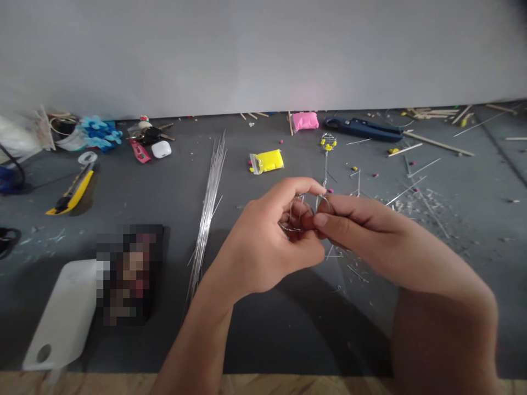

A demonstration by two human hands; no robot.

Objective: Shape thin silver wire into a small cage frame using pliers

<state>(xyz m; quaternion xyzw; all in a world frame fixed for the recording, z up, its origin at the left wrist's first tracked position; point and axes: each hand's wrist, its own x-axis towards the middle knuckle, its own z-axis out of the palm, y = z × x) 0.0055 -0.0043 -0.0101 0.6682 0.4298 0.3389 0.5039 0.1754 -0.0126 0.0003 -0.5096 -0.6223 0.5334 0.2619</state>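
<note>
My left hand (272, 236) and my right hand (358, 225) meet above the dark table, both closed on one bent wire piece (302, 211) of thin silvery loops. The left fingers curl around its left side, while the right thumb and forefinger pinch its right end. Part of the wire is hidden by the fingers. Just beyond my fingertips lies a wire stem with a round head bearing yellow bits (328, 142). A bundle of straight wires (208, 197) lies left of my left hand.
Beyond the hands are a yellow clay packet (267, 161), a pink packet (305, 121) and a dark blue tool (362, 129). Wire scraps (428, 203) litter the right. At left lie a yellow cutter (72, 189), keys (154, 133), a white case (161, 149) and a white board (61, 312).
</note>
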